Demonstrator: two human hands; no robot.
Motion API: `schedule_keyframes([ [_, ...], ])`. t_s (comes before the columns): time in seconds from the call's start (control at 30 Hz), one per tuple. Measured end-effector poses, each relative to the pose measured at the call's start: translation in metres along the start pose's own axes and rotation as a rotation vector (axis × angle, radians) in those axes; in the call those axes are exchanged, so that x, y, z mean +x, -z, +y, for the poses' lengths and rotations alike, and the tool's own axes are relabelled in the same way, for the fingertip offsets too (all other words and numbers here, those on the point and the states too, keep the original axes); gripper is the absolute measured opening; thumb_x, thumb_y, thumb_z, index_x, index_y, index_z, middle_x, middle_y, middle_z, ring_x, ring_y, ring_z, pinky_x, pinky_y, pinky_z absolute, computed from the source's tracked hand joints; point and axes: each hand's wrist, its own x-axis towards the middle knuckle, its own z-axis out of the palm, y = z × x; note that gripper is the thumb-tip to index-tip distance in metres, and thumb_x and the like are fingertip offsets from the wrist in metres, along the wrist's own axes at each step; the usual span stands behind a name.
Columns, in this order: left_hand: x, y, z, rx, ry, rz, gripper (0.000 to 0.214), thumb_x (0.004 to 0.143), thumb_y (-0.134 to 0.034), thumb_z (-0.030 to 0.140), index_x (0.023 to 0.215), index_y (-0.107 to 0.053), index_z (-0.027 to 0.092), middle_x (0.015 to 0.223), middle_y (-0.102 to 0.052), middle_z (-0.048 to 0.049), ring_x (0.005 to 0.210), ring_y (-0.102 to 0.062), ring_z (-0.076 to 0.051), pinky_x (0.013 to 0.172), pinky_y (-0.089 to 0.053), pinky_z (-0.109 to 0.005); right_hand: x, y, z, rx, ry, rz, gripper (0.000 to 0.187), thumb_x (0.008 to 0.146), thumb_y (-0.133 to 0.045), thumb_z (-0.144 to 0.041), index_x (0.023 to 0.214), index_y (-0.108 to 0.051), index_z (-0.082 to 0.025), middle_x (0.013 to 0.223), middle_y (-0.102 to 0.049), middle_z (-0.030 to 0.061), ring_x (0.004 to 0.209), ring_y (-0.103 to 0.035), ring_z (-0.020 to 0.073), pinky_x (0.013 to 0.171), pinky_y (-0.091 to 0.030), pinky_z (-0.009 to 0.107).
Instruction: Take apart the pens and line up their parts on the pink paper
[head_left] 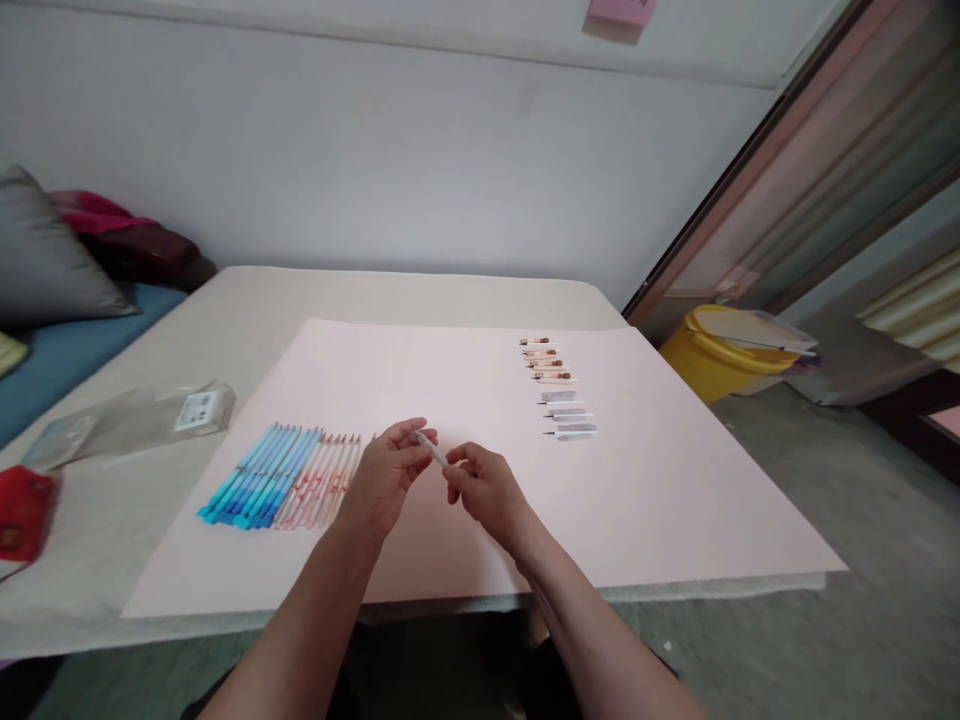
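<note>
A slim white pen is held between the two hands, above the pale pink sheet that is spread over the tabletop. The pen is slanted, its far end being gripped at the fingertips of the left hand and its near end being pinched between the thumb and curled fingers of the right hand. Only a narrow gap is left between the hands, and it is bridged by the pen; finer detail on the pen cannot be made out.

Just beside the left hand, a row of white-and-pink pens is partly covered by the wrist, and next to it, farther left, blue pens are laid side by side. Beyond the right hand and to its right, well apart from the held pen, brown-patterned pen parts and grey-and-white pen parts are arranged in a column.
</note>
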Motion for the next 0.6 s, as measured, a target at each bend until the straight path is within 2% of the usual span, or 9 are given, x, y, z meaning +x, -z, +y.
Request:
schedule_keyframes([
  [0.17, -0.0003, 0.0001, 0.0009, 0.11, 0.003, 0.079, 0.038, 0.061, -0.072, 0.02, 0.098, -0.063, 0.016, 0.087, -0.062, -0.0047, 0.063, -0.052, -0.007, 0.054, -0.038, -0.019, -0.0006, 0.0007, 0.0, -0.033, -0.007, -0.023, 0.014, 0.078, -0.051, -0.027, 0.087, -0.055, -0.017, 0.055, -0.059, -0.0031, 0.041, -0.038, 0.0058, 0.043, -0.031, 0.019],
  [0.3, -0.0006, 0.0002, 0.0015, 0.02, 0.01, 0.011, 0.039, 0.058, -0.072, 0.014, 0.096, -0.063, 0.016, 0.092, -0.063, -0.0068, 0.078, -0.057, -0.012, 0.064, -0.042, -0.023, 0.0, 0.0006, 0.0015, -0.019, -0.014, -0.02, 0.012, 0.079, -0.051, -0.027, 0.086, -0.055, -0.018, 0.056, -0.059, -0.0033, 0.041, -0.037, 0.0054, 0.042, -0.029, 0.019],
  [0.33, -0.0008, 0.0, 0.0018, 0.015, 0.015, 0.004, 0.039, 0.058, -0.072, 0.014, 0.096, -0.063, 0.016, 0.092, -0.063, -0.0067, 0.077, -0.057, -0.011, 0.063, -0.042, -0.023, 0.0002, 0.0004, 0.0017, -0.014, -0.013, -0.023, 0.012, 0.079, -0.051, -0.027, 0.086, -0.054, -0.018, 0.055, -0.059, -0.0034, 0.04, -0.037, 0.0054, 0.042, -0.029, 0.019],
  [0.47, -0.0014, -0.0008, 0.0031, 0.113, 0.022, 0.072, 0.037, 0.06, -0.073, 0.02, 0.096, -0.063, 0.016, 0.083, -0.062, -0.0037, 0.059, -0.051, -0.006, 0.052, -0.036, -0.02, 0.0001, -0.0001, 0.0008, -0.026, -0.012, -0.027, 0.011, 0.078, -0.051, -0.026, 0.086, -0.054, -0.018, 0.054, -0.058, -0.0039, 0.041, -0.037, 0.0055, 0.043, -0.03, 0.019],
  [0.6, -0.0012, -0.0003, 0.0029, 0.03, 0.011, 0.014, 0.037, 0.059, -0.072, 0.015, 0.095, -0.063, 0.016, 0.091, -0.063, -0.0067, 0.076, -0.057, -0.012, 0.064, -0.042, -0.023, -0.0002, 0.0011, -0.0009, -0.023, -0.023, -0.027, 0.011, 0.079, -0.05, -0.027, 0.085, -0.054, -0.019, 0.056, -0.059, -0.0036, 0.04, -0.037, 0.0053, 0.042, -0.03, 0.019],
])
